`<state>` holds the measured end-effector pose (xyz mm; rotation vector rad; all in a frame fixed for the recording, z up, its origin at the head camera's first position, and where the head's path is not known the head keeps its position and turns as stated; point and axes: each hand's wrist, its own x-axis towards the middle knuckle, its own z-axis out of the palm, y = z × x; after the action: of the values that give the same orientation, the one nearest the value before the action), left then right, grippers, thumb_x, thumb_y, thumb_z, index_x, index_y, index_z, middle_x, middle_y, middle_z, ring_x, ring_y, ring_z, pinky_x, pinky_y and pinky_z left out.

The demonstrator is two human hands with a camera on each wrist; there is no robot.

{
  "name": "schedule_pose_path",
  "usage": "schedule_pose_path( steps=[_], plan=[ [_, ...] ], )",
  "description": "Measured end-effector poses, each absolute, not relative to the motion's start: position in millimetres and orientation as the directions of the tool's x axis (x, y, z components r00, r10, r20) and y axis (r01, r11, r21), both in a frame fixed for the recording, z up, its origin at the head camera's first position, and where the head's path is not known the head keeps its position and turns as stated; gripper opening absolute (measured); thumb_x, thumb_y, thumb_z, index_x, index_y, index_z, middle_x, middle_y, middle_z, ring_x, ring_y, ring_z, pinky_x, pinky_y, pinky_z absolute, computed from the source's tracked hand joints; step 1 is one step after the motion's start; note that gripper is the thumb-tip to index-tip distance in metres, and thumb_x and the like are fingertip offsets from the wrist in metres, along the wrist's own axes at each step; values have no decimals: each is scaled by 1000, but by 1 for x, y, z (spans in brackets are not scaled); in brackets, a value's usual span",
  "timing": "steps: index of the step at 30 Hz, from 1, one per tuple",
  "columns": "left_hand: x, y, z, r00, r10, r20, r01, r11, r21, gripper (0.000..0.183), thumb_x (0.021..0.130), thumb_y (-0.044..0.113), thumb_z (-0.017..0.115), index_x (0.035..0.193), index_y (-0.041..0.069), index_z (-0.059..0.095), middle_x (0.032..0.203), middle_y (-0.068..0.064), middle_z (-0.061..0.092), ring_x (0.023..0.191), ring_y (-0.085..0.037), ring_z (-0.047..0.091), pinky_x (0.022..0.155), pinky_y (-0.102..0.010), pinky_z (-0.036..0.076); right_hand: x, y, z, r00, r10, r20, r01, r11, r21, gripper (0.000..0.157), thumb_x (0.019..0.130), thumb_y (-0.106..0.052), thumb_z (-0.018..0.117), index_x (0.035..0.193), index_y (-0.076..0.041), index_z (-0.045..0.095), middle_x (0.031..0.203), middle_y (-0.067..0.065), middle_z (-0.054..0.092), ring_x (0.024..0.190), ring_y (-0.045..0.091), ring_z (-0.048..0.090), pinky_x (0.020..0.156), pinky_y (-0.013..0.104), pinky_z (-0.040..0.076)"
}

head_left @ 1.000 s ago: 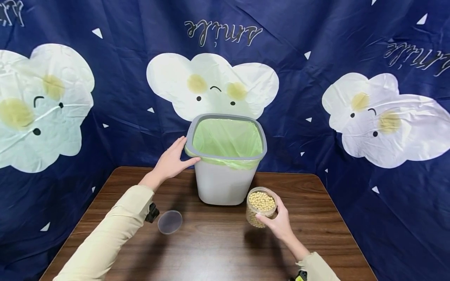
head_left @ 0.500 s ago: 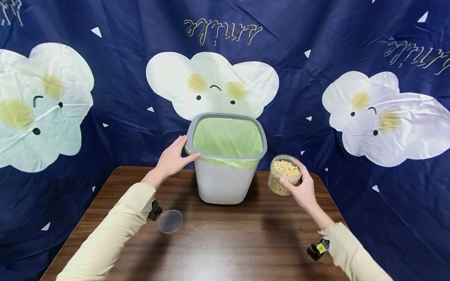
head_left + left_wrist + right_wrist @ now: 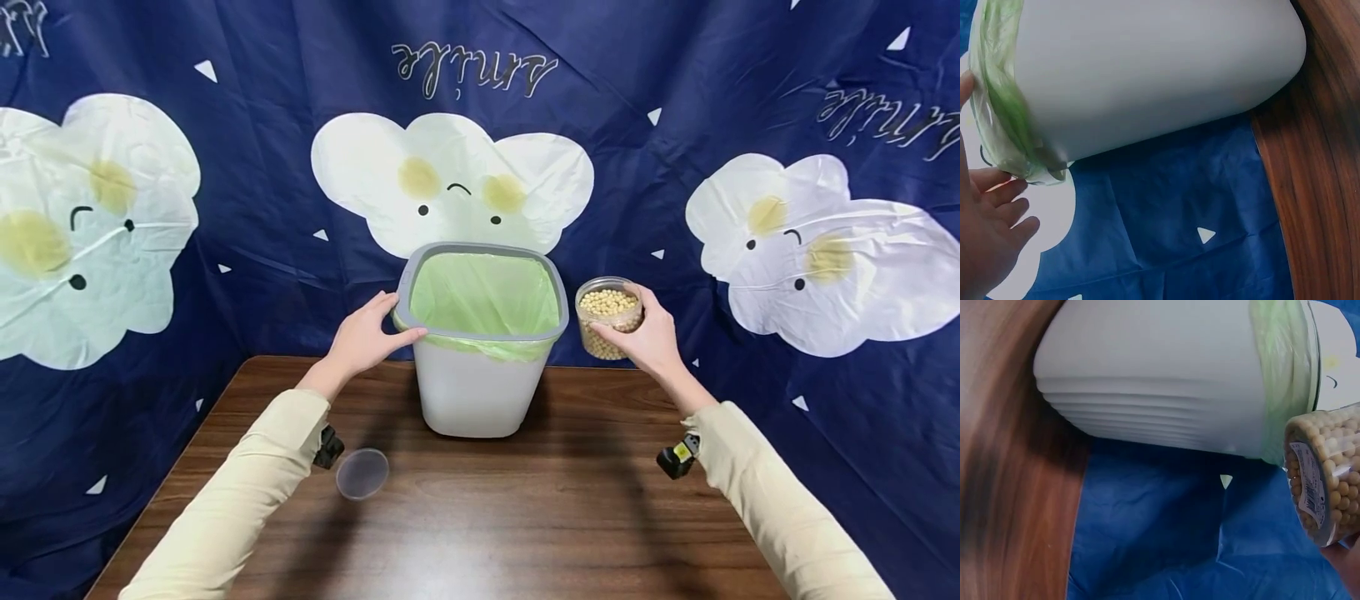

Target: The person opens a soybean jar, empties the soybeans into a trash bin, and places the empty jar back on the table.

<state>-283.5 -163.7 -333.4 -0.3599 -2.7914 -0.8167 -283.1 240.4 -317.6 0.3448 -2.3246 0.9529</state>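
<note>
In the head view a clear plastic jar (image 3: 609, 321), lidless and nearly full of small round pale-yellow balls, is held upright in the air just right of the bin. My right hand (image 3: 651, 335) grips its side, thumb in front. The right wrist view shows the label on the jar's base (image 3: 1310, 487). A light grey trash bin (image 3: 480, 392) with a green bag liner (image 3: 487, 292) stands on the table. My left hand (image 3: 365, 335) touches the left corner of its grey rim, fingers extended and thumb on the front edge; in the left wrist view the fingers (image 3: 1007, 200) rest against the liner.
A round clear lid (image 3: 362, 473) lies on the brown wooden table (image 3: 465, 517), left of the bin and near my left forearm. A dark blue curtain (image 3: 262, 208) with white clouds hangs behind and on both sides.
My right hand has lifted the jar from low in front of the bin, first right and up, then further up to rim height. My left hand stays at the rim.
</note>
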Motion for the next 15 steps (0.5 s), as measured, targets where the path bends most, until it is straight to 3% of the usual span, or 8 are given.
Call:
schedule_pose_path(
  steps=[15],
  plan=[
    [-282, -163, -331, -956, 145, 253, 273, 752, 600, 87, 75, 54, 65, 137, 1, 37, 142, -19, 33, 132, -34, 27, 104, -49, 25, -311, 230, -293, -773, -187, 607, -470, 811, -349, 92, 57, -39, 83, 131, -2, 43, 123, 19, 52, 109, 34, 50, 88, 48, 41]
  ],
)
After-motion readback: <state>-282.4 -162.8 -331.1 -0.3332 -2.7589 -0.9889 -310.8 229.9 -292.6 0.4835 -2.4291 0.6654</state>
